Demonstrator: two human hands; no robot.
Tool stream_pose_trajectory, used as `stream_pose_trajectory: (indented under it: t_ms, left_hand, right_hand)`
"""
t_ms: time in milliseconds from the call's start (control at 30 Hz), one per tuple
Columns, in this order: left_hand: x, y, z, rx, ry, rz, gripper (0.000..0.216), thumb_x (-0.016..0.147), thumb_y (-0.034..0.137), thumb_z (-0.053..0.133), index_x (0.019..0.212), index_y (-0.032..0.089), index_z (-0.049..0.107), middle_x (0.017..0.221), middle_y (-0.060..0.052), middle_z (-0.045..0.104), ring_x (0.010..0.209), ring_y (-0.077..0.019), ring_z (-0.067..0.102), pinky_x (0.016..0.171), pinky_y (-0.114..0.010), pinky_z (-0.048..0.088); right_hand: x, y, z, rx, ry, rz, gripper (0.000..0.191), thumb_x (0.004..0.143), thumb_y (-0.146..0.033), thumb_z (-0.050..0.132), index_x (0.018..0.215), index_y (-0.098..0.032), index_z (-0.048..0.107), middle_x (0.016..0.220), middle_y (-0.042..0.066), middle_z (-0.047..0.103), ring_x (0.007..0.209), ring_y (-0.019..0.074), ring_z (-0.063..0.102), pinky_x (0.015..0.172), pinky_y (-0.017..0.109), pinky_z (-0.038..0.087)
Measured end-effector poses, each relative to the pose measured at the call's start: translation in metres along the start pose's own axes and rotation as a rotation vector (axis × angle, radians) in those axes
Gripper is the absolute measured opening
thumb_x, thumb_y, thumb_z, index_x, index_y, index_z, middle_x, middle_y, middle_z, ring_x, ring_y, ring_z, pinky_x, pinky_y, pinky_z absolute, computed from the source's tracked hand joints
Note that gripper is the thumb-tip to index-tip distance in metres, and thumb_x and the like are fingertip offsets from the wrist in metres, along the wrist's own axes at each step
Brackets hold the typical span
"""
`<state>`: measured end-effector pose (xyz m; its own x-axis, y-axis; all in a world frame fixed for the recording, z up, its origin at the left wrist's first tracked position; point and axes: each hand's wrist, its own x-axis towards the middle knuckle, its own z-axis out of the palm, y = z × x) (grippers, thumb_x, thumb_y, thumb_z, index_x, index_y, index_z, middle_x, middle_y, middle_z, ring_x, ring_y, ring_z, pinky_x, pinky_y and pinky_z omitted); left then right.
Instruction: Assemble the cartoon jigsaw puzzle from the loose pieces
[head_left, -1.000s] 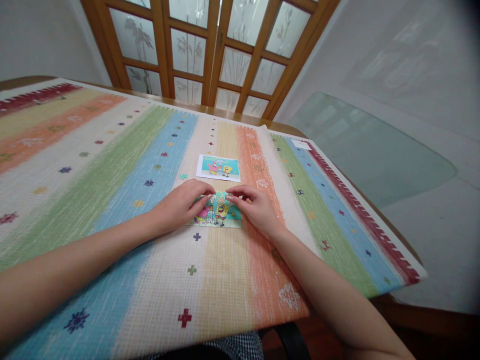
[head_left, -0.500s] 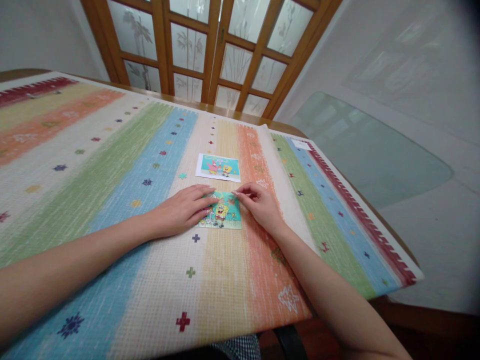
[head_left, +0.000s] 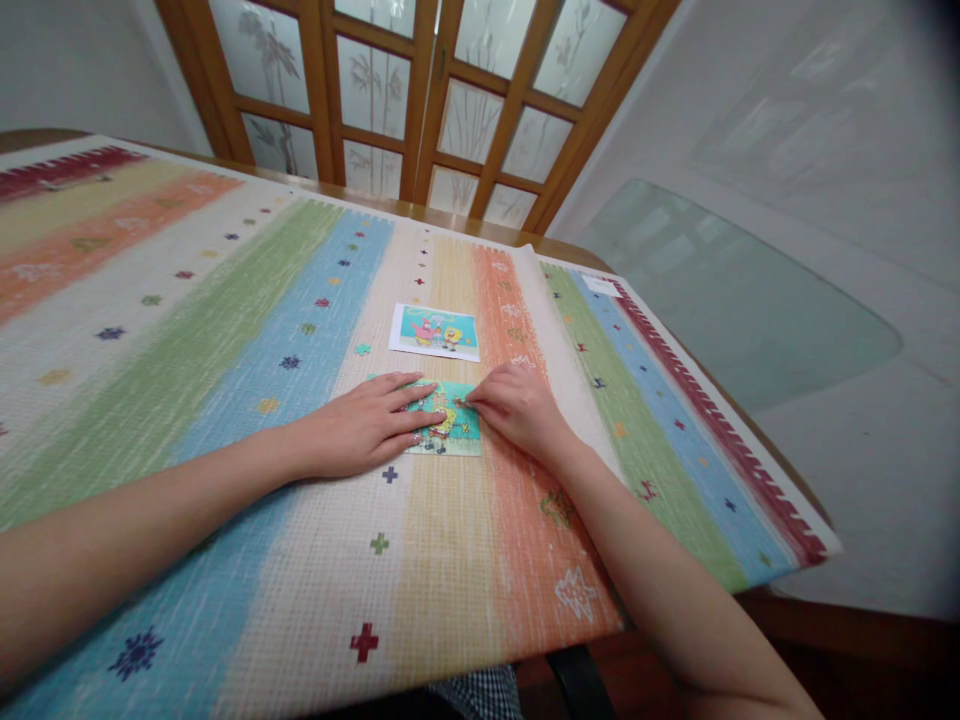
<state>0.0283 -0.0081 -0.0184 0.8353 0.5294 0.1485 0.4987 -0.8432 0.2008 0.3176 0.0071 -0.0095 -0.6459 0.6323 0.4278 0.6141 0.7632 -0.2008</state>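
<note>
A small cartoon jigsaw puzzle (head_left: 454,430) lies flat on the striped mat (head_left: 300,400) near the middle of the table. My left hand (head_left: 367,425) rests flat over the puzzle's left half, fingers stretched out. My right hand (head_left: 517,410) sits at the puzzle's right edge with its fingers curled and the fingertips pressing on the puzzle's upper right part. Whether a loose piece is under those fingertips is hidden. Just beyond the puzzle lies a reference picture card (head_left: 435,332) with a white border and the same cartoon scene.
The striped mat covers a wooden table whose right edge (head_left: 750,430) drops to a pale floor. A wooden door with frosted glass panes (head_left: 420,90) stands behind the table. A curved glass panel (head_left: 735,290) lies at the right.
My left hand has flattened and slid over the puzzle's left half. My right hand has shifted slightly left onto the puzzle's right edge, fingers curled tighter. The view has tilted a little.
</note>
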Motion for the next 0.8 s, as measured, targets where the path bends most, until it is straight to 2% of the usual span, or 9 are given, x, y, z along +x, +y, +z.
stream_pose_trajectory:
  t_ms: [167,467,800]
  left_hand:
    - [0.000,0.000,0.000,-0.018,0.008,-0.004,0.043,0.108,0.045,0.038,0.147,0.034,0.052,0.162,-0.002,0.038,0.151,-0.0259,0.030,0.123,-0.043,0.022]
    - [0.001,-0.001,0.002,-0.063,0.052,0.012,0.042,0.107,0.044,0.039,0.144,0.033,0.055,0.160,-0.004,0.041,0.149,-0.0279,0.034,0.121,-0.045,0.026]
    - [0.000,-0.001,0.001,-0.063,0.045,0.009,0.042,0.107,0.044,0.039,0.145,0.034,0.054,0.161,-0.003,0.040,0.149,-0.0266,0.033,0.122,-0.044,0.024]
  right_hand:
    - [0.001,-0.008,-0.007,-0.202,-0.065,-0.087,0.016,0.098,-0.022,0.061,0.090,-0.022,0.074,0.086,0.005,0.073,0.088,0.0219,0.058,0.081,0.038,0.035]
    - [0.002,-0.015,-0.012,-0.247,-0.169,-0.109,0.024,0.100,-0.018,0.053,0.094,-0.023,0.075,0.088,0.006,0.073,0.089,0.0228,0.056,0.084,0.038,0.035]
    - [0.003,-0.016,-0.012,-0.250,-0.093,-0.090,0.021,0.101,-0.023,0.054,0.094,-0.020,0.074,0.088,0.007,0.072,0.091,0.0231,0.057,0.084,0.038,0.037]
